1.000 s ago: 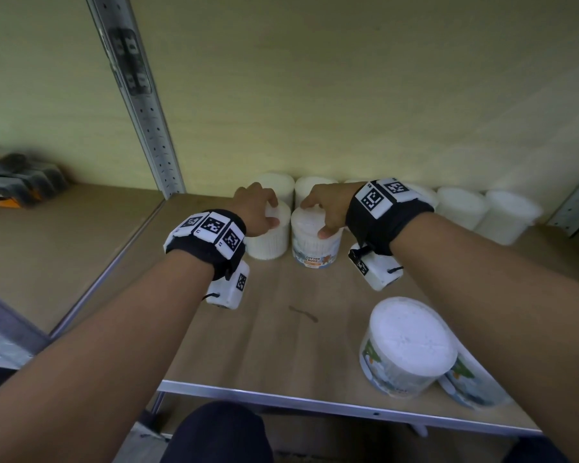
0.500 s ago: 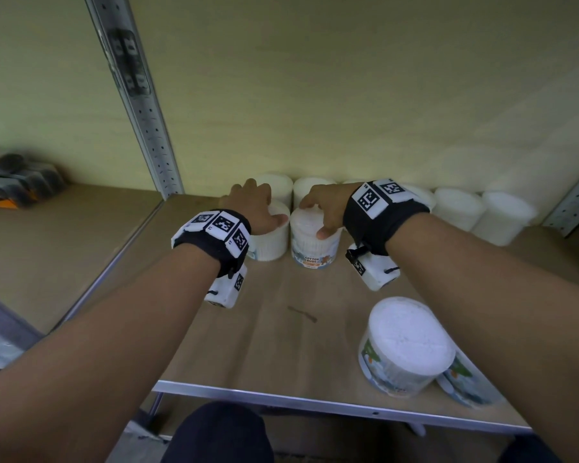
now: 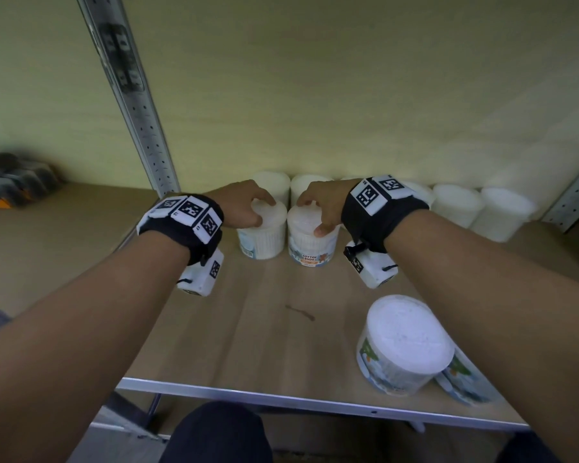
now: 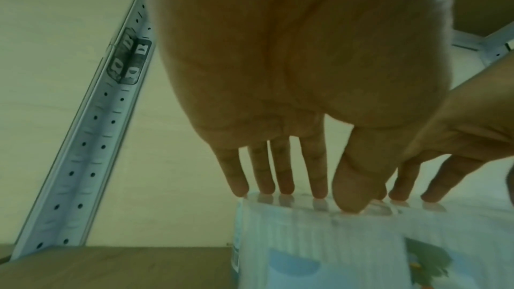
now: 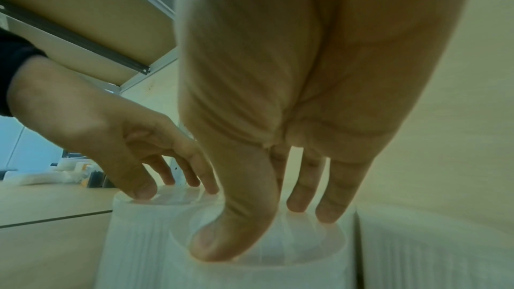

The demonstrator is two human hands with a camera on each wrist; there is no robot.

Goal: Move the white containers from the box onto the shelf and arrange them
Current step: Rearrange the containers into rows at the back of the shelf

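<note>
**A:** Entry, middle of the head view: left hand (image 3: 244,208) on the lid of a white ribbed plastic tub with a pale blue label (image 3: 263,233); right hand (image 3: 321,205) on the lid of a white ribbed plastic tub labelled "cotton buds" (image 3: 311,238). What has changed?

**B:** Over the last second both tubs have slid a little deeper and closer together; they now stand side by side, touching or nearly so, just in front of the back row of plain white tubs (image 3: 455,208) along the pale wall

**A:** Fingers?

**B:** Left: four fingertips (image 4: 281,186) spread slightly along the far edge of the lid, thumb on the near edge, a light pinch across the top. Right: the same, thumb (image 5: 236,238) planted on the near part of the lid, fingers arched onto the far part

**A:** Remaining stock?

**B:** Two more labelled white tubs (image 3: 405,345) at lower right, near the front edge of the wooden shelf board with a metal lip (image 3: 264,394), not yet in line. Box not in view

**A:** Reading?

**B:** Probably a second row being started; this pair looks almost seated, release likely next, then the front two
</note>
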